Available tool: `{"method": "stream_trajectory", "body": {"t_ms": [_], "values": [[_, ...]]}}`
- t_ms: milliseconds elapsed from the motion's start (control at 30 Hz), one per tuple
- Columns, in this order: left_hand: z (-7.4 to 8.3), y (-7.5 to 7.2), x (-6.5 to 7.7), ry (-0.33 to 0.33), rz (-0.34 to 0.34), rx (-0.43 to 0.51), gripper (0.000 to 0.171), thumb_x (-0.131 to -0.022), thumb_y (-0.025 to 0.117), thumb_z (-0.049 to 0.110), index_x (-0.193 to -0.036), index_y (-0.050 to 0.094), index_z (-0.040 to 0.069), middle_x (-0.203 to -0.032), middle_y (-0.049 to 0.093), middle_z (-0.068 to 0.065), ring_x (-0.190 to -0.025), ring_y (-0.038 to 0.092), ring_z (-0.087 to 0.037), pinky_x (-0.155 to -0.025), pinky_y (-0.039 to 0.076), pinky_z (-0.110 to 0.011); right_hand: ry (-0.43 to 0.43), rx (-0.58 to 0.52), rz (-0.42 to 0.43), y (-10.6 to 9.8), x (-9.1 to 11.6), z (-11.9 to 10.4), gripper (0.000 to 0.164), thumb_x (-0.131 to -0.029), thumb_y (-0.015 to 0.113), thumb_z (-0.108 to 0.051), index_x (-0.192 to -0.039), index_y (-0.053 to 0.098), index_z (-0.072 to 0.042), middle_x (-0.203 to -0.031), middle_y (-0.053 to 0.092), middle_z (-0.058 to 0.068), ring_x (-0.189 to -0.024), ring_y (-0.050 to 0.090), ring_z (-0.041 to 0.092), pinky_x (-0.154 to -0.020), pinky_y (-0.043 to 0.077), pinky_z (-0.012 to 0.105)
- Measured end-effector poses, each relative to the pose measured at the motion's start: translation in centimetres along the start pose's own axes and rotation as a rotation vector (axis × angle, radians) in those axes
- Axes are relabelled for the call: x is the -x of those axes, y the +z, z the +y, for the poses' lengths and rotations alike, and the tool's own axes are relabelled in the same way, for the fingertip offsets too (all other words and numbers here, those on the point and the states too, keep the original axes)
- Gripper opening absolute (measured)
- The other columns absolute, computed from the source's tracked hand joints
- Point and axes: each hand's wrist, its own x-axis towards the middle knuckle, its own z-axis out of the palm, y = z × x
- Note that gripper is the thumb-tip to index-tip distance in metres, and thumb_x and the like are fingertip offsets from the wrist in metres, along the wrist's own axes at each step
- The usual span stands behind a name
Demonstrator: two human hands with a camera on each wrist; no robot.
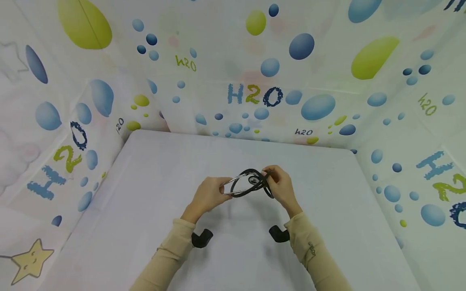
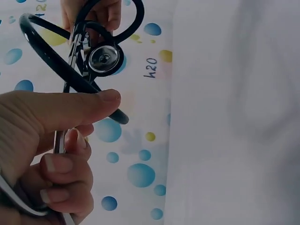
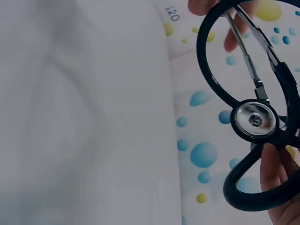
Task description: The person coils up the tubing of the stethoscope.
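Stethoscope (image 1: 253, 180) above table (image 1: 156, 165), between left hand (image 1: 208, 195) and right hand (image 1: 282, 187)

This looks like a screened-off booth, as sheets (image 1: 218, 72) printed with "H2O" enclose a white table (image 1: 153, 182) on 3 sides.

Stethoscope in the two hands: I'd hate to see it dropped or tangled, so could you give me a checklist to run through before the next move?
1. Left hand grips the metal tubes: ok.
2. Right hand holds the black tubing: ok.
3. Stethoscope lifted off the table: ok, its shadow falls apart from it.
4. Tubing free of crossings: not ok, its loops cross near the right hand.
5. Chest piece face uncovered: ok, both wrist views show it plainly.
6. Ear tips sound: cannot tell, no view shows them clearly.
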Motion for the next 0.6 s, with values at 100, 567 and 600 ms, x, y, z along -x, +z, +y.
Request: {"method": "stream_trajectory", "body": {"t_ms": [100,567,600], "values": [[0.0,-0.4,-0.2,0.005,-0.012,0.029,0.048,-0.068,0.083,0.01,-0.113,0.068,0.005,-0.059,0.051,0.005,-0.053,0.042,-0.008,-0.049,0.034,-0.022,-0.121,0.089,0.076,0.2,0.0,0.8,0.008,-0.088,0.061,0.004,-0.095,0.065,0.004,-0.085,0.067,0.017,-0.068,0.064,0.017,-0.06,0.051,0.022],[0.2,-1.3,-0.3,0.094,-0.045,-0.001,0.045,-0.09,0.063,0.035,-0.122,0.063,0.003,-0.064,0.049,0.006,-0.058,0.041,-0.008,-0.052,0.035,-0.022,0.069,-0.04,-0.067,0.3,0.4,-0.2,0.02,-0.101,0.042,-0.014,-0.109,0.046,0.003,-0.065,0.064,0.022,-0.046,0.064,0.022,-0.048,0.053,0.031],[0.3,-1.1,-0.3,0.098,-0.034,-0.021,0.045,-0.09,0.063,0.035,-0.122,0.063,0.004,-0.063,0.047,0.005,-0.057,0.039,-0.008,-0.052,0.034,-0.022,0.09,-0.054,-0.077,0.3,0.4,-0.3,0.021,-0.102,0.041,-0.016,-0.109,0.045,0.003,-0.067,0.064,0.024,-0.048,0.064,0.024,-0.049,0.053,0.032]]}}
